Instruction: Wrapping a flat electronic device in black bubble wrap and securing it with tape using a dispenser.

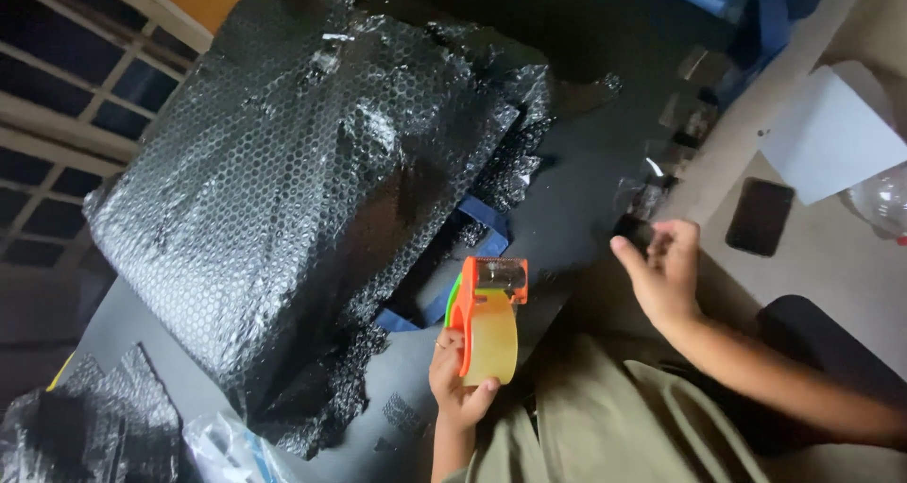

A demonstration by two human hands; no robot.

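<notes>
Two hands working near desk (567, 209) edge: left hand (458, 384) gripping orange tape dispenser (488, 318); right hand (664, 273) pinching clear tape strip (647, 195) beside black bubble-wrapped parcel (293, 181).

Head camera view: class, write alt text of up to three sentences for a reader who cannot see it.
A person's left hand holds an orange tape dispenser with a roll of clear tape beside a large parcel wrapped in black bubble wrap on a dark table. Their right hand is raised off to the side, pinching a small dark item too unclear to identify.
</notes>
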